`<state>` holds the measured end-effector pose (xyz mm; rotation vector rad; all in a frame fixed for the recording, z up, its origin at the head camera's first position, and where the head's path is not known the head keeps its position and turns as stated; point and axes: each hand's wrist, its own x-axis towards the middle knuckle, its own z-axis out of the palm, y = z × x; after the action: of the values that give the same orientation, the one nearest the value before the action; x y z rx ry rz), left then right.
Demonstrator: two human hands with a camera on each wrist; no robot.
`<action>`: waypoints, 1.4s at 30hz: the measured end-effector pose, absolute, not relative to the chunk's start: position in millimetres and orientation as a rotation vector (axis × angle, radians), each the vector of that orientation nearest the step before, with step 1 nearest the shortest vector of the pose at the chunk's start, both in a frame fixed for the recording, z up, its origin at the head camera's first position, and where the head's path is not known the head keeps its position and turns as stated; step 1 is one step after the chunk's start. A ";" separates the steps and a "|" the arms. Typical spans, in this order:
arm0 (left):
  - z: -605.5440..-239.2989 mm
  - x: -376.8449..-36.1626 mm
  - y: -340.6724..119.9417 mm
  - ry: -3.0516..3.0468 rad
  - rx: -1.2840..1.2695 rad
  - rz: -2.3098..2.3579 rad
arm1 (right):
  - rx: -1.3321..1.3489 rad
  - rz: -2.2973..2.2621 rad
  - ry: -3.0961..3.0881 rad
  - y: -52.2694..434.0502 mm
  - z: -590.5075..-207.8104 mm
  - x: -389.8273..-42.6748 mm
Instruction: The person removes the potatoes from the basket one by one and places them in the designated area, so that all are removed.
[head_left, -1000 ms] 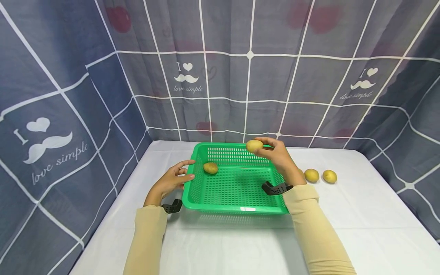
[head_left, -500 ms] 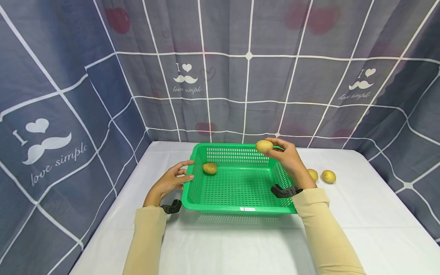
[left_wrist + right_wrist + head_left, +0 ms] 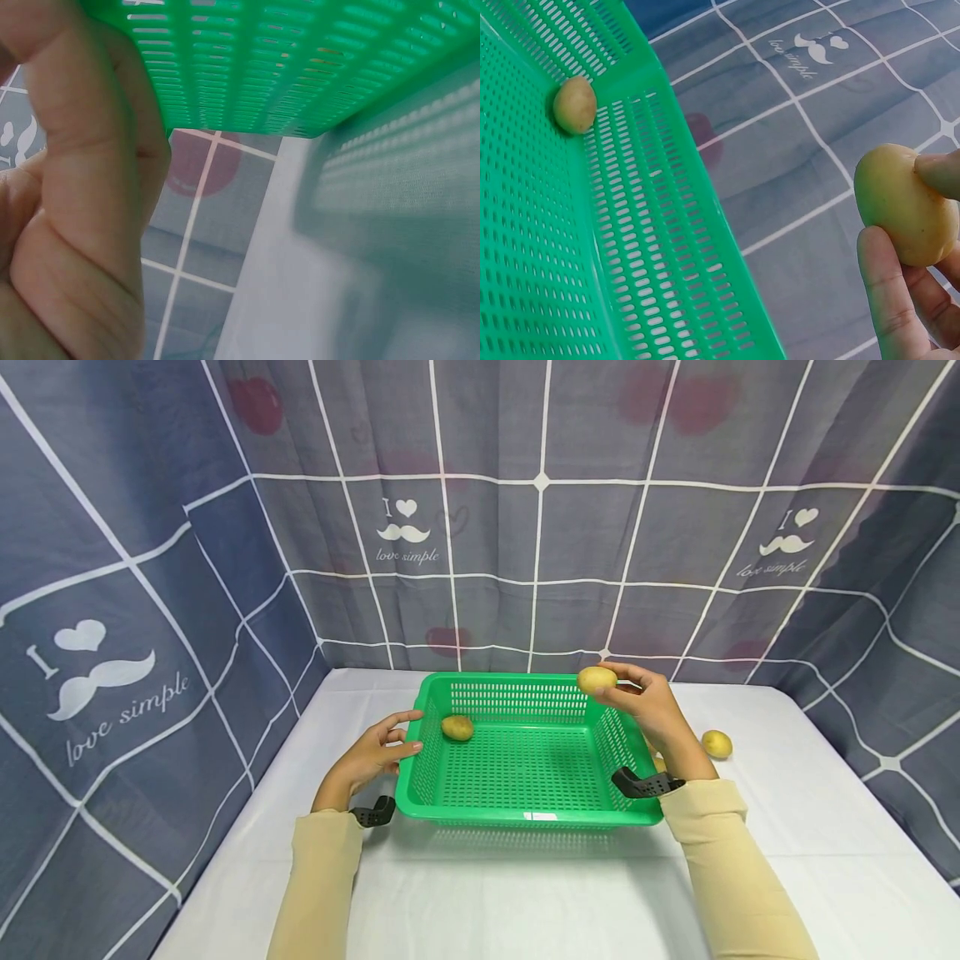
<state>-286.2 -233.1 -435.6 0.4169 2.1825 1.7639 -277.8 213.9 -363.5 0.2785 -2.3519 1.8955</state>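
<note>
A green slotted basket sits on the white table. One potato lies in its far left corner, also seen in the right wrist view as the potato by the basket wall. My right hand pinches a second potato in its fingertips above the basket's far right corner; up close, the held potato sits between thumb and fingers. My left hand rests with straight fingers against the basket's left rim, a finger lying along the green wall.
A loose potato lies on the table right of the basket, and another potato shows only partly behind my right wrist. Grey checked curtains close off the back and both sides. White tabletop stretches in front of the basket.
My right hand has carried its potato rightward along the basket's far rim to the right corner, now covering one table potato. The left hand and the basket potato stay put.
</note>
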 end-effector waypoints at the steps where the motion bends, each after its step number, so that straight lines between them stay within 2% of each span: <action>1: -435.8 -286.3 -233.2 2.183 0.418 1.762 | 0.282 1.889 -2.351 215.7 -363.0 -276.8; 23: -435.9 -286.2 -233.1 2.194 0.430 1.744 | 0.296 1.912 -2.261 258.1 -366.8 -261.5; 42: -435.7 -286.2 -233.9 2.190 0.427 1.748 | 0.390 2.274 -1.834 283.4 -388.8 -255.2</action>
<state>-286.2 -233.9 -435.7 0.4268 2.1903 1.7476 -255.2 283.4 -388.8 0.3898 -1.8343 2.2739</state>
